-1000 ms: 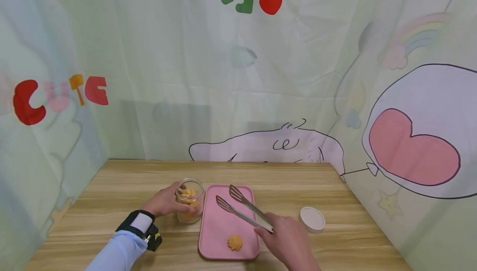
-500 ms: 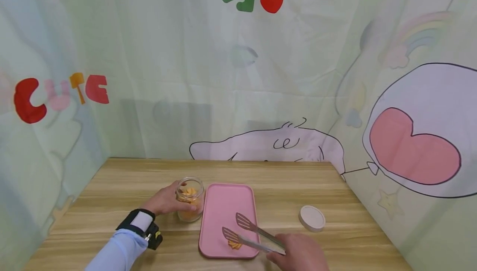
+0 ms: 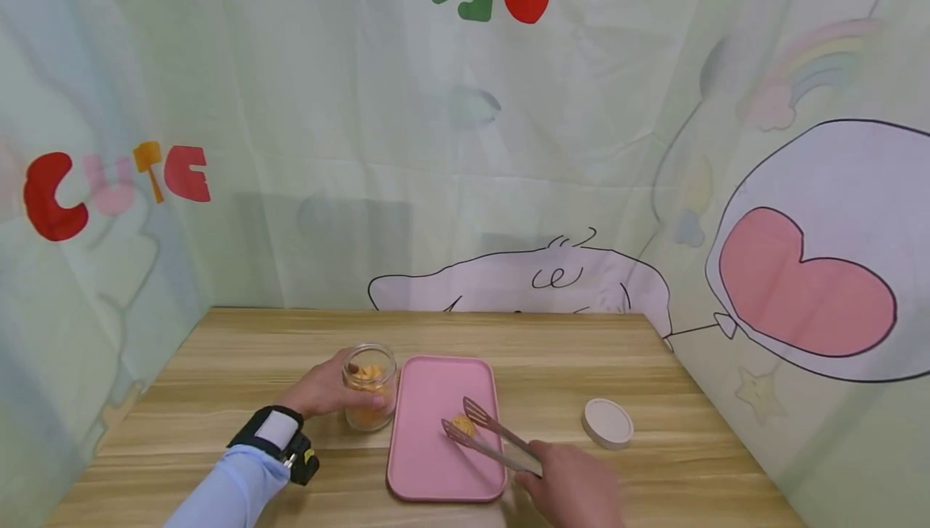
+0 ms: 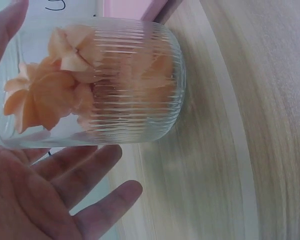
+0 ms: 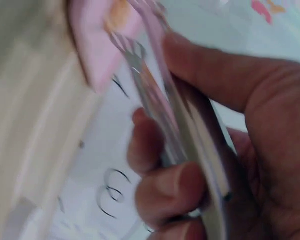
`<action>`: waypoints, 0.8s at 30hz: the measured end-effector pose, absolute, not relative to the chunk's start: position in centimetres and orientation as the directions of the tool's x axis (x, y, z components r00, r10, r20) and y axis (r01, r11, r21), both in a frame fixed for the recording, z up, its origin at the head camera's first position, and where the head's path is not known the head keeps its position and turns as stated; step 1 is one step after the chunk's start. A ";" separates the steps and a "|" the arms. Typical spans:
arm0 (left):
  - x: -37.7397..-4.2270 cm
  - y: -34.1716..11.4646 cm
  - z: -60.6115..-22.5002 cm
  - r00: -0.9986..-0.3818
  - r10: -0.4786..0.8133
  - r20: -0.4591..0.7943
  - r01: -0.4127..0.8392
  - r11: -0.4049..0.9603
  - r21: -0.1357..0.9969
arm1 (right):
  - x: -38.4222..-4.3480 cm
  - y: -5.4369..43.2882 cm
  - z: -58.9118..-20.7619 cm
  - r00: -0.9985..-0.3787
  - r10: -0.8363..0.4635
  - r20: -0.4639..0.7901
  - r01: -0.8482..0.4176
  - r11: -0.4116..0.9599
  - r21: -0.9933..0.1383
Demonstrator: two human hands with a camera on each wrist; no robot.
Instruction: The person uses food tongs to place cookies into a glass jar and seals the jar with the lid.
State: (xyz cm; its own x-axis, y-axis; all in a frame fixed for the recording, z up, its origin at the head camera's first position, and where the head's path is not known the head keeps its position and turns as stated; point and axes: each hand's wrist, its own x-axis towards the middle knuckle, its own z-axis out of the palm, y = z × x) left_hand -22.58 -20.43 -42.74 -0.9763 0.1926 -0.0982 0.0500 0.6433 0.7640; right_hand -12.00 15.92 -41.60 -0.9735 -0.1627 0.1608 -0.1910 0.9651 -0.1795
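Observation:
My left hand [image 3: 327, 389] holds a ribbed glass jar [image 4: 135, 90] at the left side of the pink tray [image 3: 417, 463], thumb on one side and fingers on the other. Several swirled orange cookies [image 4: 40, 95] lie inside the uncovered jar. My right hand [image 3: 574, 479] grips metal tongs [image 3: 501, 447], fingers wrapped round both arms in the right wrist view. Between the slotted tong tips sits one swirled cookie [image 3: 462, 425], over the middle of the tray and partly hidden by the nearer tip. The right wrist view is blurred.
A round white lid [image 3: 608, 423] lies on the wooden table [image 3: 276, 334] to the right of the tray, just beyond my right hand. A printed curtain [image 3: 327, 148] hangs behind the table and along both sides.
The tongs came down toward me onto the cookie near the tray's front edge, then moved with it away to the tray's middle. The left hand and jar stayed in place.

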 end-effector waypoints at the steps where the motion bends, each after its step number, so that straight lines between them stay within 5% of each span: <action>1: -22.6 -20.4 -42.8 -0.976 0.191 -0.099 0.048 0.641 0.766 | -12.2 15.7 -41.9 -0.971 -0.157 0.182 -0.190 0.965 -0.181; 24: -22.9 -20.4 -42.9 -0.977 0.202 -0.074 0.069 0.621 0.781 | -12.9 15.0 -43.2 -0.953 -0.170 0.250 -0.218 0.959 -0.179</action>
State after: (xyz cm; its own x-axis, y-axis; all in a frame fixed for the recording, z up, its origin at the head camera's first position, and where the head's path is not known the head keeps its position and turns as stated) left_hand -22.94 -20.42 -42.91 -0.9765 0.2022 -0.0743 0.0693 0.6212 0.7805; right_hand -12.86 14.95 -43.21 -0.9530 -0.1702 0.2505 -0.2184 0.9592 -0.1793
